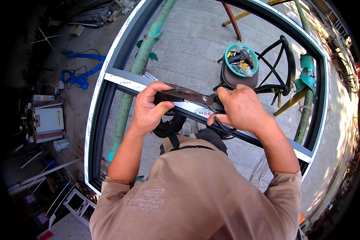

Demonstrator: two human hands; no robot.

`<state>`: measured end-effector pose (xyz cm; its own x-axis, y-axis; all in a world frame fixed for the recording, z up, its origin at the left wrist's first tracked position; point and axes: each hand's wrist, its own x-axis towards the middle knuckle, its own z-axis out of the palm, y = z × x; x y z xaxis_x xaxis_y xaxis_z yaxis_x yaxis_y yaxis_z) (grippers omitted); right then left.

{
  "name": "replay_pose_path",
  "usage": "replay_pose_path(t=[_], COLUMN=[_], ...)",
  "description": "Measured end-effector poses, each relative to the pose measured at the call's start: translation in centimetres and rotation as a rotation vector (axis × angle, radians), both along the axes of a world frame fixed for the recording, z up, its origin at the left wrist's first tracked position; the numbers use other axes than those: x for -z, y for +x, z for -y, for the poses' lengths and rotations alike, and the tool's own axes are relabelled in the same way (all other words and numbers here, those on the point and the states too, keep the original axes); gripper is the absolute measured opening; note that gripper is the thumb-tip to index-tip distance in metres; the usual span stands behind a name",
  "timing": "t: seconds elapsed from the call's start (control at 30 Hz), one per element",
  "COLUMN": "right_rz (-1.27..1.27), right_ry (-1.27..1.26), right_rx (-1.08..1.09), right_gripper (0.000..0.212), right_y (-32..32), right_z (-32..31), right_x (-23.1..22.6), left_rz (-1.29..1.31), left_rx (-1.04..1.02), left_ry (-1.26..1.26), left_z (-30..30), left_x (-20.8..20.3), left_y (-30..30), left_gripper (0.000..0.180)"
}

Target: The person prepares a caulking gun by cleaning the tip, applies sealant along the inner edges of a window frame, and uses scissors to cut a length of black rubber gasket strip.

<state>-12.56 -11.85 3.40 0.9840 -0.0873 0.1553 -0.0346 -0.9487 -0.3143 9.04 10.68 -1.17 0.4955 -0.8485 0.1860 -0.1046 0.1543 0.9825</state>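
Observation:
My right hand [246,109] grips the handles of a pair of dark, worn scissors [200,98]. One handle loop curves out below its fingers. The blades point left toward my left hand [148,108], which pinches a black strip [164,97], seemingly rubber, between thumb and fingers. Blades and strip overlap there, so I cannot tell whether the blades are closed on it. Under my left hand hangs a coil of black strip [170,127]. Both hands are above the crossbar of a large dark window frame [126,82], partly covered in white printed film.
Green-wrapped poles [142,56] run beneath the frame. Beyond the crossbar, a teal basin [228,60] with a drill and small parts sits on a black chair [286,60]. Blue straps [82,82] and a white box [48,120] lie on the left floor.

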Motion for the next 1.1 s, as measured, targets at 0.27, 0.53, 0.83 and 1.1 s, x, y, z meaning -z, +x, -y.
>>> replay_pose_path(t=[0.27, 0.53, 0.83, 1.1], right_rz=[0.002, -0.032, -0.119, -0.141], right_ry=[-0.024, 0.029, 0.165, 0.115], right_rx=[0.004, 0.078, 0.277, 0.211], right_gripper=[0.073, 0.072, 0.075, 0.077], right_y=[-0.3, -0.3, -0.7, -2.1], right_z=[0.2, 0.5, 0.4, 1.6], right_x=[0.3, 1.5, -0.2, -0.4], left_rz=[0.033, -0.003, 0.004, 0.084], left_rx=[-0.007, -0.009, -0.054, 0.046], left_ry=[0.015, 0.062, 0.115, 0.106], left_z=[0.0, 0.4, 1.1, 0.7], left_x=[0.1, 0.2, -0.3, 0.0], left_y=[-0.2, -1.1, -2.0, -1.2], left_gripper=[0.040, 0.038, 0.037, 0.040])
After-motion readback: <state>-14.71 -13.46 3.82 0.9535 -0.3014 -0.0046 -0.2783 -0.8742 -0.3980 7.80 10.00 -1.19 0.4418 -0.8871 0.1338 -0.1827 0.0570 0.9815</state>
